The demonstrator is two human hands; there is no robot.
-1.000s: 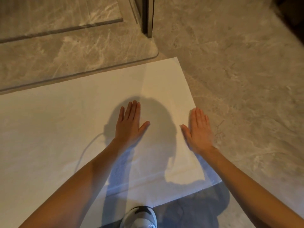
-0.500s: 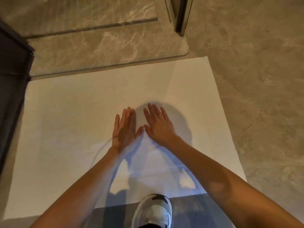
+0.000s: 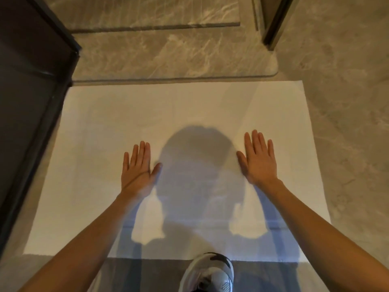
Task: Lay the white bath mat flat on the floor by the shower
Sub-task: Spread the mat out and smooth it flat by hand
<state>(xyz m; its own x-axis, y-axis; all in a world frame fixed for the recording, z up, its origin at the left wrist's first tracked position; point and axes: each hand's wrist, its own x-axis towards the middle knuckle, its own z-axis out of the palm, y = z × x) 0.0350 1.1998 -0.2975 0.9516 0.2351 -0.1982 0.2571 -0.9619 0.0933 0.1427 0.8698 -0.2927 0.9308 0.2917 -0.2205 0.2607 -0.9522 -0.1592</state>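
The white bath mat lies spread flat on the grey marble floor, its far edge along the raised shower threshold. My left hand rests palm down on the mat left of centre, fingers straight and together. My right hand lies palm down right of centre, fingers straight. A wide gap with my head's shadow separates the two hands. A faint crease runs down the mat near the right hand.
A dark door frame stands along the mat's left edge. Another dark frame post rises at the upper right. Marble floor stretches to the right. My grey and white shoe touches the mat's near edge.
My hands were side by side at the mat's centre half a second ago; they have slid apart, left hand leftward and right hand rightward. The view has shifted left and closer.
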